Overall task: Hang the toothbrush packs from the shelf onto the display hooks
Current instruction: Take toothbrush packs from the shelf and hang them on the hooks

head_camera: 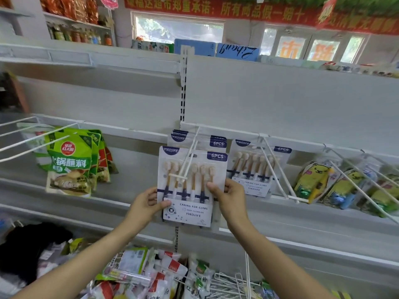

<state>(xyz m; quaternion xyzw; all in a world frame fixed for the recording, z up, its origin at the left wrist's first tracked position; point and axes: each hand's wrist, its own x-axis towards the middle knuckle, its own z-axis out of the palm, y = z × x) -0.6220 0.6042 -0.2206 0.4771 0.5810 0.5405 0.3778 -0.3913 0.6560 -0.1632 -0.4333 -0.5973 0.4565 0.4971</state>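
A white toothbrush pack [190, 186] with navy labels hangs at the front end of a white wire display hook [187, 160], whose prongs pass through the hole at its top. My left hand [146, 203] pinches the pack's lower left edge. My right hand [231, 195] grips its right edge, thumb on the front. Behind it several more of the same packs [218, 141] hang on the same hook. Another toothbrush pack [254, 169] hangs on the neighbouring hook [274, 167] to the right.
Green sauce pouches [71, 162] hang on hooks at the left. Yellow and blue bagged goods [315, 182] hang on hooks at the right. Below my arms lies a heap of loose packets [151, 272] and spare white wire hooks [233, 281]. A black slotted upright [183, 100] divides the white back panels.
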